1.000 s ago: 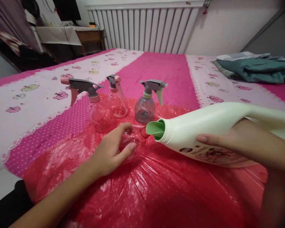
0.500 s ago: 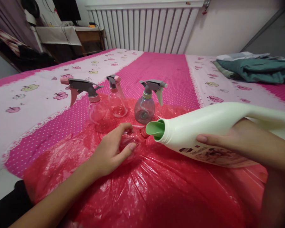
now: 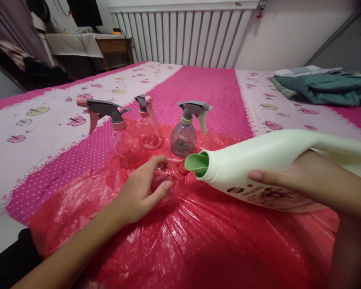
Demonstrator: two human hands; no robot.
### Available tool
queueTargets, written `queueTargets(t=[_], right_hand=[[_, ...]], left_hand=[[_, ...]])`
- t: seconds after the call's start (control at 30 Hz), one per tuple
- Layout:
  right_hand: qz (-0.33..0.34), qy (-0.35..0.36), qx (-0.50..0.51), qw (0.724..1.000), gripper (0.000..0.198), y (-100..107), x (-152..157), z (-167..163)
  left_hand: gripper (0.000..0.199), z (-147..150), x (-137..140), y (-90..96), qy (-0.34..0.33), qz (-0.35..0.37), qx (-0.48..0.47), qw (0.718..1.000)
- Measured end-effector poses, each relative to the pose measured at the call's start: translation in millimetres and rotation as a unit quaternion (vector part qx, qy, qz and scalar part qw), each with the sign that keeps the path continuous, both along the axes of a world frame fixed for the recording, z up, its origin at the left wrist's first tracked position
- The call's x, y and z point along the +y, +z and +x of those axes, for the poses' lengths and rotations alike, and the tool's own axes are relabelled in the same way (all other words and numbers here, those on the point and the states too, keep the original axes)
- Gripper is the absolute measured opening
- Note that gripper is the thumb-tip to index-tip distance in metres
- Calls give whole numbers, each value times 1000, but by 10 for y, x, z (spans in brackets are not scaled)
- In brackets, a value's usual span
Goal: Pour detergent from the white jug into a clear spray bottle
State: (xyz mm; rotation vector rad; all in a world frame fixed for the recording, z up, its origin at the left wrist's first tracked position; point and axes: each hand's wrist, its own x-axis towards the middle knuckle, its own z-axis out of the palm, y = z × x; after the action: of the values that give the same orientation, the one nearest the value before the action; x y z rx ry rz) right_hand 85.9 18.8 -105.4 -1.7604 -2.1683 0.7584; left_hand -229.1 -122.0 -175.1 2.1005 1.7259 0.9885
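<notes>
My left hand (image 3: 144,190) is closed around a clear bottle (image 3: 172,174) that lies tilted, its neck pointing right. My right hand (image 3: 291,178) grips a large pale green detergent jug (image 3: 258,156) from its near side, tipped with the mouth to the left. The jug's green pouring spout (image 3: 197,163) meets the clear bottle's neck. Whether liquid is flowing I cannot tell. Just beyond stand a pink-nozzled spray bottle (image 3: 128,142), a second pink one (image 3: 149,128) and a grey spray bottle (image 3: 183,138), all upright.
Beneath everything a red plastic sheet (image 3: 180,241) covers part of the bed with its pink patterned bedspread (image 3: 204,92). Folded clothes (image 3: 325,86) lie at the far right. A white radiator (image 3: 183,38) stands behind the bed, and a desk (image 3: 108,48) at the back left.
</notes>
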Motion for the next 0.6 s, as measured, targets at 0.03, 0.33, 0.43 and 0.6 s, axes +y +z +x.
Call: queueTargets(t=[0.03, 0.33, 0.43, 0.6], right_hand=[[-2, 3, 1, 1000, 86, 1, -1, 1], [2, 1, -4, 1000, 87, 3, -8, 4], [2, 0, -4, 1000, 86, 15, -17, -1], [-4, -2, 2, 1000, 88, 35, -28, -20]], left_hand=[[35, 3, 0, 2, 0, -1, 0, 1000], [34, 3, 5, 5, 0, -1, 5, 1000], [35, -1, 8, 3, 1, -1, 6, 1000], [35, 6, 8, 12, -1, -4, 5, 1000]])
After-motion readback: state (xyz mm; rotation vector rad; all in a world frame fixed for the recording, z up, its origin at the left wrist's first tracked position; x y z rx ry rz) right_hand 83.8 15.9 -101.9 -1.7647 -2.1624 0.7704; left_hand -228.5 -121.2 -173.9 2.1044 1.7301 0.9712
